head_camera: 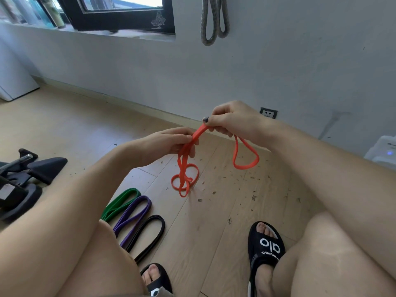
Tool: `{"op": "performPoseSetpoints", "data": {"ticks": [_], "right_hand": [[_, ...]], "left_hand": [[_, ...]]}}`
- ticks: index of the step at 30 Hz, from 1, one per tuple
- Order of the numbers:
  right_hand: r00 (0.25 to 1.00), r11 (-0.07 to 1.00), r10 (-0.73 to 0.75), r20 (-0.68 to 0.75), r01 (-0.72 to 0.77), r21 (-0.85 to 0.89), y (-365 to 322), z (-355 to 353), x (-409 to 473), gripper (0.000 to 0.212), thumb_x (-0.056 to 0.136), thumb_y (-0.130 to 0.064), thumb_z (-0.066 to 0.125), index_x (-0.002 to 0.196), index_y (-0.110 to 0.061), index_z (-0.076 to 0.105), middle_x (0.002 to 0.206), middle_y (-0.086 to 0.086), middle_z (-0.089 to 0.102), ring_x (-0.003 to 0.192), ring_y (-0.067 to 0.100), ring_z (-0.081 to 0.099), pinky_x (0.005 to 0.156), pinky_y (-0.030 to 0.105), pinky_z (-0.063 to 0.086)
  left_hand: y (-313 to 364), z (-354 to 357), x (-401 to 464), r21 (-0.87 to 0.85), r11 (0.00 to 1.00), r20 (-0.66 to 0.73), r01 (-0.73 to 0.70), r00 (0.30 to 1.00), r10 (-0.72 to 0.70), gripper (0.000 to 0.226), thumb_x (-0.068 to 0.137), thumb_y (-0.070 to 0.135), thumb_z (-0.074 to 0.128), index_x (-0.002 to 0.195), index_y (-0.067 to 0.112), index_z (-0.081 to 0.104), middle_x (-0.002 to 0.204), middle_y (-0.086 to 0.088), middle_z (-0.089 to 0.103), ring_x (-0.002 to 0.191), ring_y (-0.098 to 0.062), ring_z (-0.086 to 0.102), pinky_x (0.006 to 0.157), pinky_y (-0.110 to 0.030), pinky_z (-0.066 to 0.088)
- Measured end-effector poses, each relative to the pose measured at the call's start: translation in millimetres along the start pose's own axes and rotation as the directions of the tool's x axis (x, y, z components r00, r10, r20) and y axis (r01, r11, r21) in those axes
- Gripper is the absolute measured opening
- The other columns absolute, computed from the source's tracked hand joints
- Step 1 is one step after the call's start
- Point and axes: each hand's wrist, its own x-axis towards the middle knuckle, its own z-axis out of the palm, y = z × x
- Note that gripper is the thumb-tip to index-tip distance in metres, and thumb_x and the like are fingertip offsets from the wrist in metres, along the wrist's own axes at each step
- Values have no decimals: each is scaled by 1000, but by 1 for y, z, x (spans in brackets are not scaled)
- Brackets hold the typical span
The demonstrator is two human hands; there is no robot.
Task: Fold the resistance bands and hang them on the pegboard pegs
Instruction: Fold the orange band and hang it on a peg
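Note:
An orange resistance band (244, 161) hangs in the air between both hands above the wooden floor. My right hand (231, 121) pinches its upper strands, and one loop droops below that hand. My left hand (171, 142) grips the strands lower down, where tangled loops dangle toward the floor. A green band (122, 203), a purple band (135, 215) and a black band (150, 236) lie side by side on the floor near my left knee. A grey band (214, 20) hangs on the wall above.
A white wall with a socket (268, 113) faces me, with a dark window frame (120, 20) at upper left. Black exercise gear (23, 181) lies at the left. A white box (383, 151) sits at the right. My sandalled feet (265, 247) rest below.

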Motion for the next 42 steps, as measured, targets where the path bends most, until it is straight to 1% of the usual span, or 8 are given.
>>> {"op": "performPoseSetpoints", "data": {"ticks": [4, 9, 15, 24, 28, 34, 38, 42], "right_hand": [[998, 999, 15, -66, -17, -32, -1, -1, 3, 32, 96, -37, 63, 77, -13, 73, 67, -1, 57, 64, 14, 49, 66, 34, 42], [998, 996, 58, 35, -56, -69, -1, 2, -2, 33, 102, -43, 55, 82, -20, 68, 74, -1, 68, 60, 10, 56, 61, 23, 46], [994, 991, 19, 108, -5, -133, -7, 18, 0, 41, 104, -41, 51, 78, -15, 70, 69, -2, 59, 60, 7, 52, 61, 22, 46], [997, 994, -51, -66, 44, -103, -7, 2, 2, 46, 99, -48, 57, 63, -21, 62, 67, 3, 49, 63, 17, 47, 64, 34, 42], [997, 989, -9, -74, -2, -151, -4, -2, 1, 45, 100, -48, 55, 67, -20, 65, 64, -1, 48, 63, 17, 47, 63, 31, 42], [992, 993, 67, 105, -56, -107, 4, 5, -1, 38, 103, -51, 50, 98, -21, 73, 81, -1, 71, 66, 8, 60, 67, 24, 49], [993, 997, 5, 116, 3, -72, 1, 11, 2, 37, 102, -45, 56, 88, -15, 73, 69, -7, 61, 62, 4, 55, 60, 18, 47], [994, 996, -6, 111, 15, -83, 0, 8, 0, 41, 101, -47, 58, 77, -16, 70, 63, -8, 51, 60, 7, 48, 61, 24, 44]], "left_hand": [[4, 0, 0, 16, 999, -56, -39, 998, 40, 25, 109, 13, 40, 113, 5, 64, 98, -16, 66, 97, -27, 66, 100, -40, 52], [9, 6, -3, 80, 993, -124, -89, 987, 99, 22, 108, 13, 46, 106, 6, 67, 82, -5, 59, 79, -16, 59, 84, -40, 48], [7, 7, -5, 9, 993, -126, -118, 985, 118, 25, 102, 24, 54, 109, 5, 68, 83, -4, 61, 78, -21, 56, 78, -36, 49], [-6, -2, -4, -109, 992, -35, -67, 997, 63, 34, 105, 24, 37, 105, 7, 67, 92, -6, 69, 92, -22, 66, 95, -39, 52], [-1, -1, -5, -12, 996, -93, -91, 992, 90, 22, 104, 20, 48, 103, 8, 66, 84, 0, 63, 83, -15, 62, 86, -35, 51], [5, 3, -5, 20, 994, -149, -106, 983, 108, 23, 104, 23, 52, 102, 5, 66, 78, -5, 51, 76, -21, 48, 77, -36, 43], [7, 5, -4, -20, 994, -148, -105, 984, 101, 24, 108, 21, 50, 101, 4, 66, 73, -1, 47, 67, -13, 42, 68, -27, 42], [8, 6, -5, -50, 997, -101, -67, 993, 62, 31, 110, 26, 44, 97, 7, 66, 72, 1, 54, 67, -12, 50, 68, -24, 47]]}}
